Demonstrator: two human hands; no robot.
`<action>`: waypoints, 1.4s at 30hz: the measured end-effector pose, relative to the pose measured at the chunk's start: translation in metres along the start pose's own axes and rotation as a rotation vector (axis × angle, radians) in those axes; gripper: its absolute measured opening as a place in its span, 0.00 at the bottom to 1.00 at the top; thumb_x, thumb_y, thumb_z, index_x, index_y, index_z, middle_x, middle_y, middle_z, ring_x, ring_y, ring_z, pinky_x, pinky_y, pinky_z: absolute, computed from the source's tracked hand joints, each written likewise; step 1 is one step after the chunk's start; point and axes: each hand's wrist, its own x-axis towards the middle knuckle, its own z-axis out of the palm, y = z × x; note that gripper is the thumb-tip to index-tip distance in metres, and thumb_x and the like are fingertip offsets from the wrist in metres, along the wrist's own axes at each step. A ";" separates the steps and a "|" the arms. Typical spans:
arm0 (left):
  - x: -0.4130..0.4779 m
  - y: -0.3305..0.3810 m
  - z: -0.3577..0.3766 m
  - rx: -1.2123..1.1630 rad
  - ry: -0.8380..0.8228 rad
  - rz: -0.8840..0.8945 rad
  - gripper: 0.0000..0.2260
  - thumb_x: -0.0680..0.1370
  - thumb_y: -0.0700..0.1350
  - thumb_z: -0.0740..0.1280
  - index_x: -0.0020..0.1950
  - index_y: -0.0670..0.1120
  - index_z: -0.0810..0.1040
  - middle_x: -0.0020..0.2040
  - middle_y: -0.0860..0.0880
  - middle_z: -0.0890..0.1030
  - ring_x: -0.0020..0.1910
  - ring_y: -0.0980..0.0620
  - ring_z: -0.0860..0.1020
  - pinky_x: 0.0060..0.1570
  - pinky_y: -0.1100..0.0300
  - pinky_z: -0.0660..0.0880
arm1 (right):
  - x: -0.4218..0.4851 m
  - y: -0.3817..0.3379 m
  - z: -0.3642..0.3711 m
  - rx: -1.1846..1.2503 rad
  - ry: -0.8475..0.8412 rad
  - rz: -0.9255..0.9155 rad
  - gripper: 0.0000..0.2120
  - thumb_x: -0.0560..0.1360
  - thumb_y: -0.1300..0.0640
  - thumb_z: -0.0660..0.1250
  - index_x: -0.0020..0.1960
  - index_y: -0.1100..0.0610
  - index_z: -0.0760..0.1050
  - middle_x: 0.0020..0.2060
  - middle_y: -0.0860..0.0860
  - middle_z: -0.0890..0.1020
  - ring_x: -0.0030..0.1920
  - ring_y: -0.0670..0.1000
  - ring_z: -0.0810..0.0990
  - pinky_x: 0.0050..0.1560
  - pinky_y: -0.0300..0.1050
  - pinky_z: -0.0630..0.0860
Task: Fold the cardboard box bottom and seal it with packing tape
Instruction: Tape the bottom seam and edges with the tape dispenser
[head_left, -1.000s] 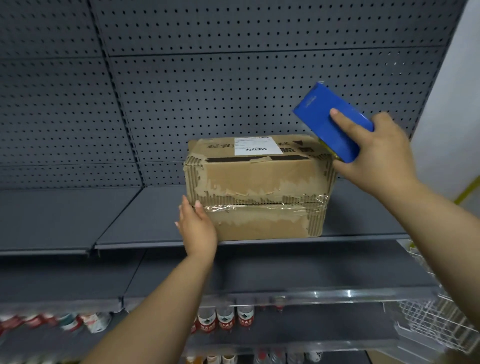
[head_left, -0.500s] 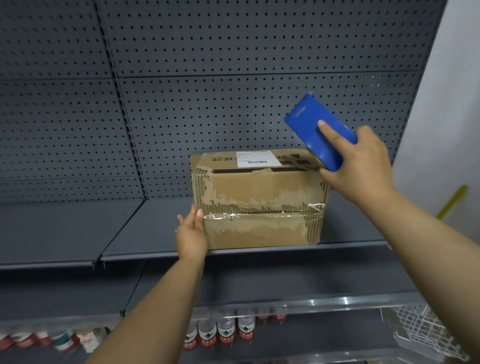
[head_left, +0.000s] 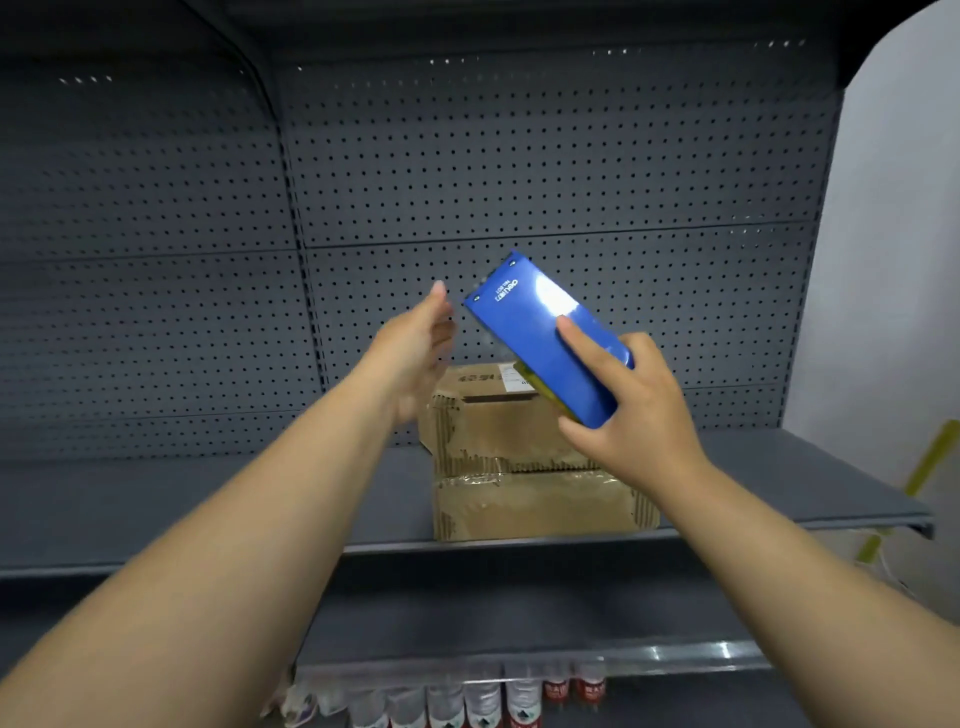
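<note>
On the shelf (head_left: 208, 499), your cardboard box (head_left: 498, 441) looks light, stiff, ragged-edged: brace its sides; right hand (head_left: 639, 431) fingers wrap the tape dispenser (head_left: 540, 338), left hand (head_left: 415, 348) fingers straight, empty.

White "deli" branding stands upside down on the dispenser (head_left: 548, 345); the smaller print beside it is illegible. Print on the box (head_left: 509, 441), its label (head_left: 511, 378) and the bottles (head_left: 483, 701) is too blurred to read.

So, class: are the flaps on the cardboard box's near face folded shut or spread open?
Folded shut: both flaps of the cardboard box lie flat, meeting at a seam covered by clear tape.
</note>
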 end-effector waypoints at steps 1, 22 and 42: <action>-0.001 0.011 0.000 0.004 -0.058 -0.037 0.23 0.79 0.58 0.57 0.64 0.42 0.73 0.62 0.45 0.76 0.61 0.49 0.75 0.69 0.53 0.63 | -0.001 -0.006 -0.001 0.007 -0.001 -0.014 0.37 0.61 0.53 0.69 0.68 0.41 0.60 0.42 0.53 0.67 0.37 0.53 0.68 0.37 0.38 0.63; -0.065 0.075 0.017 0.052 -0.174 -0.105 0.20 0.76 0.59 0.61 0.47 0.43 0.78 0.40 0.48 0.82 0.37 0.52 0.82 0.43 0.59 0.79 | -0.010 -0.025 -0.071 0.199 0.049 -0.056 0.38 0.61 0.52 0.69 0.68 0.42 0.61 0.43 0.51 0.67 0.39 0.46 0.64 0.40 0.30 0.64; -0.013 0.028 -0.002 0.352 0.135 0.069 0.09 0.79 0.40 0.64 0.39 0.40 0.76 0.25 0.48 0.79 0.22 0.57 0.77 0.27 0.67 0.76 | -0.039 -0.072 -0.048 0.225 -0.435 0.368 0.47 0.64 0.39 0.70 0.71 0.32 0.42 0.52 0.47 0.62 0.50 0.49 0.69 0.50 0.44 0.71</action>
